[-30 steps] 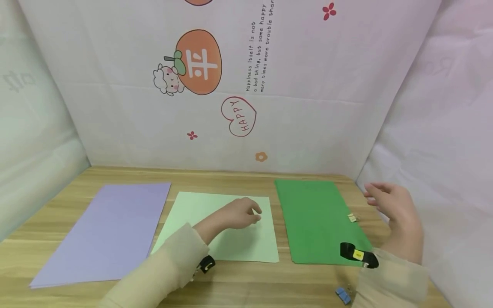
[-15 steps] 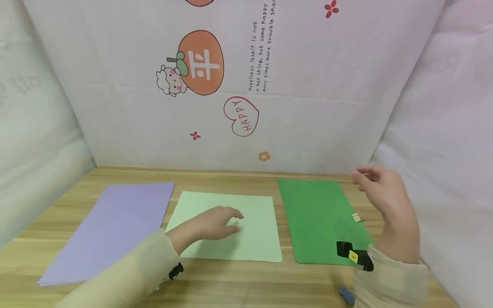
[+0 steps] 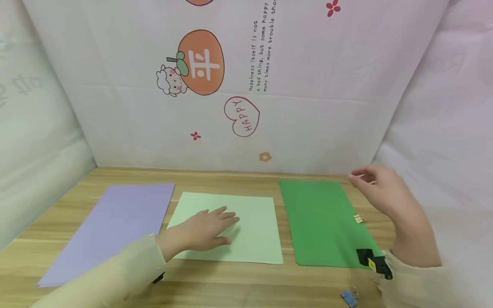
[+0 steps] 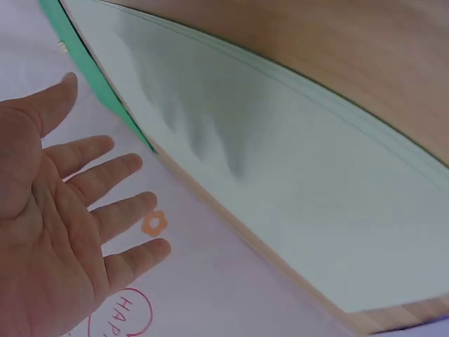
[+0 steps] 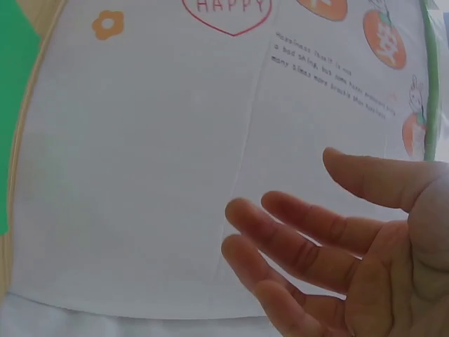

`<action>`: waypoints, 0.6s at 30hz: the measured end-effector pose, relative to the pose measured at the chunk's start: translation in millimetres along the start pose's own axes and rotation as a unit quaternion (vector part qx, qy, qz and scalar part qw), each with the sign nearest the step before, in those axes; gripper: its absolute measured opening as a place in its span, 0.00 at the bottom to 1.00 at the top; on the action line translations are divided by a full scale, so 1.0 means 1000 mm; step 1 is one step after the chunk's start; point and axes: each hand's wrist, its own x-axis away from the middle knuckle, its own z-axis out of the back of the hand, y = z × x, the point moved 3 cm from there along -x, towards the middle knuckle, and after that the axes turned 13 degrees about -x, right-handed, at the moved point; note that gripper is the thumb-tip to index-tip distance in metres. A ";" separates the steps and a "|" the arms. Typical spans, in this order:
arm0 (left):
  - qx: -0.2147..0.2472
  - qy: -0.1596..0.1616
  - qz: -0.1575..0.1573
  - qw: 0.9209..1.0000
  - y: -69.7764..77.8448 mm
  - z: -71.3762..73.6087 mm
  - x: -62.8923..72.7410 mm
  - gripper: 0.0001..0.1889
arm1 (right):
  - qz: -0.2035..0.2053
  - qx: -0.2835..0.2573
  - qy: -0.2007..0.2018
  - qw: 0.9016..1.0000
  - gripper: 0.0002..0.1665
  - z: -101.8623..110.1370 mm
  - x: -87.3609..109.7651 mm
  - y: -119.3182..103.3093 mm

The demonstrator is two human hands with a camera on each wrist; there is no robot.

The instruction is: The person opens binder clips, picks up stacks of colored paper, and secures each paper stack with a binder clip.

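Note:
My left hand (image 3: 204,231) hovers over the pale green sheets (image 3: 256,239) in the middle of the table, fingers spread and palm down. In the left wrist view the palm and fingers (image 4: 119,210) show nothing held. Beyond the right edge of the dark green sheets (image 3: 319,222), my right hand (image 3: 385,188) is raised in the air. Its fingers (image 5: 309,246) bend loosely in the right wrist view, with nothing between them and the thumb. A yellow binder clip (image 3: 359,218) is on the right edge of the dark green sheets.
Purple sheets (image 3: 115,226) lie on the left of the wooden table (image 3: 231,284). A blue binder clip (image 3: 349,298) rests near the front right, close to the right sleeve (image 3: 416,282). A white printed cloth (image 3: 308,128) hangs behind the table.
My left hand has drawn back to the left over the pale green sheets, and its fingers have spread. My right hand has shifted slightly left and up.

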 end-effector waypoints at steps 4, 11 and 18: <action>-0.002 -0.020 -0.003 1.000 -0.009 -0.005 0.006 0.32 | 0.029 0.022 -0.019 0.999 0.30 0.001 0.002 -0.002; -0.021 -0.035 0.001 0.999 -0.022 -0.013 0.016 0.34 | 0.055 0.045 -0.046 0.996 0.26 0.000 0.008 0.009; -0.050 -0.054 0.017 0.997 -0.030 -0.018 0.021 0.36 | 0.059 0.056 -0.089 0.993 0.25 -0.005 0.013 0.025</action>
